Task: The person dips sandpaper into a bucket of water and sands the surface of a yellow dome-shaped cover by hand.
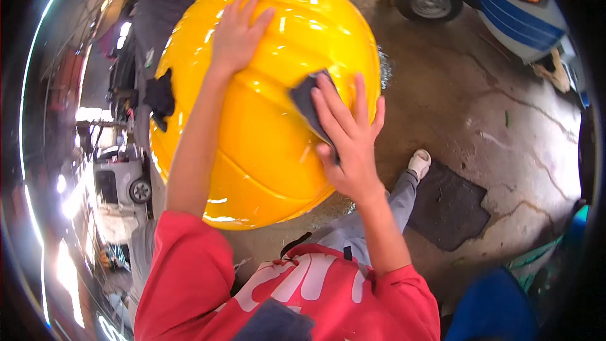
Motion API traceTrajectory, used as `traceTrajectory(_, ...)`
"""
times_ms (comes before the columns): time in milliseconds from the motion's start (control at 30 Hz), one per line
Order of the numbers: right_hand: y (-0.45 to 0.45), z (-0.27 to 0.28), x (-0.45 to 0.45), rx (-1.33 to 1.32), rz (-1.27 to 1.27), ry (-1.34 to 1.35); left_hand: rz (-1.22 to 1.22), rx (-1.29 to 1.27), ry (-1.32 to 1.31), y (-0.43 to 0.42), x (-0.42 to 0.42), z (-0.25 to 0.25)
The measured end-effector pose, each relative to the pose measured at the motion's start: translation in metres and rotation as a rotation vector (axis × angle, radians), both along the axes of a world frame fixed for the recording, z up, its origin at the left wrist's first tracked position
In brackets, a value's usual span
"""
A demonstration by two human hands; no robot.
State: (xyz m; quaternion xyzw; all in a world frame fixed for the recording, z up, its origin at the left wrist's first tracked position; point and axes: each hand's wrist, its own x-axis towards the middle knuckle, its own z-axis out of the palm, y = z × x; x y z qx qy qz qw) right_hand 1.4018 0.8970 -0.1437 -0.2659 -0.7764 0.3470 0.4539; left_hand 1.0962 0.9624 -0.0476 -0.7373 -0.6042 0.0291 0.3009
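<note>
A large glossy yellow curved panel (252,126) fills the upper middle of the head view. My left hand (240,35) lies on its upper left part, fingers spread, holding nothing. Lower and to the right, my right hand (350,136) presses a dark grey sheet or cloth (307,102) against the yellow surface, its thumb at the lower edge of the sheet and some fingers spread past it. A black cloth-like piece (160,100) hangs at the panel's left edge.
A blue and white vehicle (514,9) stands at the upper right. A dark mat (448,205) lies on the stained concrete floor beside my shoe (420,163). Something blue (495,306) is at the lower right. A parked car (120,178) shows at the left.
</note>
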Motion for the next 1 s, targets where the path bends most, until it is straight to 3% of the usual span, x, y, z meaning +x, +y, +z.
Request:
traceTrajectory(33, 0.009, 0.023, -0.003, 0.057, 0.05, -0.146, -0.016, -0.033, 0.088, -0.002, -0.003, 0.001)
traceTrajectory(100, 0.006, 0.01, 0.0, 0.034, 0.049, -0.09, -0.028, -0.036, 0.19, 0.003, -0.008, -0.004)
traceTrajectory(200, -0.014, -0.053, 0.015, -0.172, -0.005, 0.195, 0.25, 0.024, -0.121, 0.006, 0.01, -0.016)
traceTrajectory(267, -0.009, -0.042, 0.007, -0.156, -0.002, 0.198, 0.393, 0.051, -0.381, 0.0, 0.044, 0.001)
traceTrajectory(333, -0.002, -0.015, 0.002, -0.16, 0.009, 0.19, 0.437, 0.047, -0.44, -0.001, 0.044, 0.003)
traceTrajectory(400, 0.021, 0.036, -0.007, 0.135, 0.119, -0.269, 0.426, 0.032, -0.453, -0.004, 0.048, 0.002)
traceTrajectory(467, 0.019, 0.023, 0.003, 0.163, 0.143, -0.293, 0.445, 0.042, -0.484, -0.003, 0.054, 0.005)
traceTrajectory(533, 0.004, -0.033, 0.02, 0.026, 0.071, -0.038, 0.46, 0.027, -0.476, -0.005, 0.055, 0.004)
traceTrajectory(633, -0.008, -0.045, 0.014, -0.096, -0.003, 0.076, 0.465, 0.082, -0.481, -0.003, 0.058, -0.001)
traceTrajectory(667, -0.003, -0.027, 0.012, -0.098, 0.006, 0.064, 0.476, 0.08, -0.493, -0.007, 0.056, -0.002)
traceTrajectory(733, 0.022, 0.027, 0.0, 0.098, 0.104, -0.227, 0.454, 0.097, -0.5, -0.005, 0.056, -0.001)
traceTrajectory(767, 0.019, 0.027, -0.004, 0.077, 0.11, -0.216, 0.441, 0.077, -0.52, -0.008, 0.055, -0.002)
traceTrajectory(867, -0.013, -0.044, 0.016, -0.149, -0.031, 0.055, 0.42, 0.054, -0.451, -0.004, 0.045, 0.002)
traceTrajectory(900, -0.021, -0.055, 0.031, -0.314, -0.102, 0.022, 0.424, 0.054, -0.426, -0.003, 0.044, -0.001)
traceTrajectory(933, -0.032, -0.09, 0.035, -0.475, -0.222, 0.223, 0.421, 0.057, -0.41, -0.002, 0.044, -0.002)
traceTrajectory(1000, -0.034, -0.097, 0.033, -0.677, -0.177, 0.515, 0.398, 0.035, -0.391, -0.002, 0.041, -0.002)
